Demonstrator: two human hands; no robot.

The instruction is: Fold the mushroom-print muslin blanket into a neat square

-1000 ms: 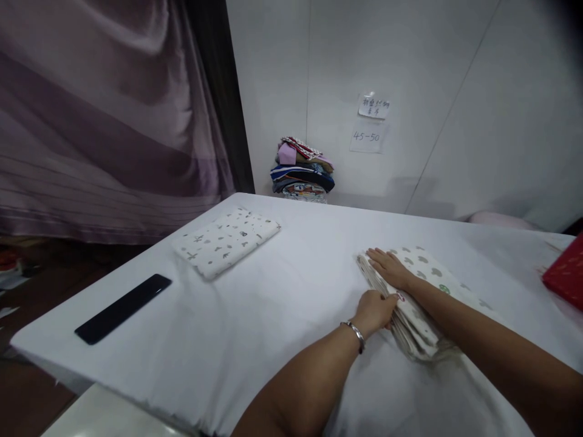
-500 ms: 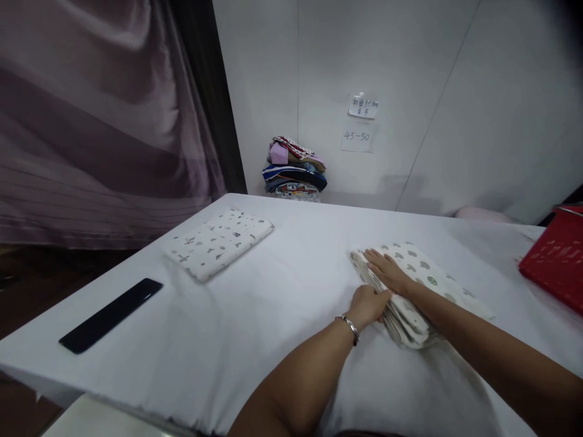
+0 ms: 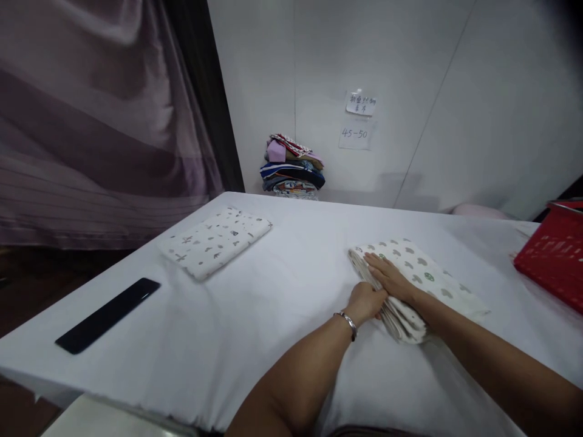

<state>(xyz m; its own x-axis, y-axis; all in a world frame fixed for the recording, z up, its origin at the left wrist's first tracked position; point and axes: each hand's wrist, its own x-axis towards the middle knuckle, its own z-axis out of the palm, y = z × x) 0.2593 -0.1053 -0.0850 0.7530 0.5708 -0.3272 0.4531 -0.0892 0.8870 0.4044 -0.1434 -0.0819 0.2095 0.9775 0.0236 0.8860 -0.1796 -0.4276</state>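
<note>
A white cloth with grey-brown and green prints [image 3: 421,262] lies folded in several layers on the right half of the white table [image 3: 273,303]. My left hand [image 3: 365,300], with a silver bracelet at the wrist, grips the cloth's near-left folded edge. Flat on top of the layers rests my right hand [image 3: 387,277], its fingers stretched out toward the far-left corner and its heel close to my left fingers. Another folded white cloth with small prints [image 3: 216,243] lies at the table's left side, touched by neither hand.
A long black flat object [image 3: 108,315] lies near the left edge. At the far right stands a red basket [image 3: 553,258]. Behind the table is a stack of folded fabrics [image 3: 293,167], with paper signs [image 3: 357,133] on the wall. A draped curtain [image 3: 91,121] hangs at left.
The whole view has shifted slightly. My hands keep nearly the same places on the cloth, and its loose near folds lie a little flatter.
</note>
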